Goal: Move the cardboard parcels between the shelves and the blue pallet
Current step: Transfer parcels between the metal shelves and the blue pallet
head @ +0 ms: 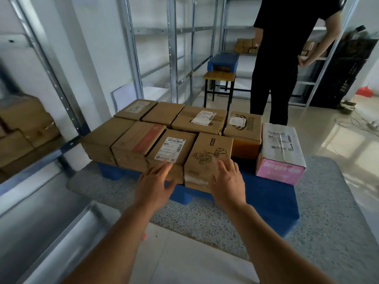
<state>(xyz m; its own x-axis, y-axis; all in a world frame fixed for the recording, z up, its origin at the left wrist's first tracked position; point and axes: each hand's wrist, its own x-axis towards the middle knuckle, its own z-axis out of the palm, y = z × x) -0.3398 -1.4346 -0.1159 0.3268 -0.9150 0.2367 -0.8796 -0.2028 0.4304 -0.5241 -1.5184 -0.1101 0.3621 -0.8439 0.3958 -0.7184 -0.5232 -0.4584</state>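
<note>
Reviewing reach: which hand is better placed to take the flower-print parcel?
Right. The right hand is open over the flower-print parcel, at its near edge; the left hand is in front of the neighbouring labelled parcel.

Blue pallet [270, 203]: bare deck at its near right corner, 4 o'clock of the flower-printed parcel [209, 160]. Open gap between that parcel and the pink-sided carton [281, 154] at 3 o'clock. Cardboard parcels [143, 132] packed touching from 9 to 12 o'clock; no passage between them. Steel shelf upright [53, 78] blocks 10 o'clock. Standing person in black [276, 68] blocks 1 o'clock. Bare grey mat [332, 222] and floor at 6 o'clock.
</note>
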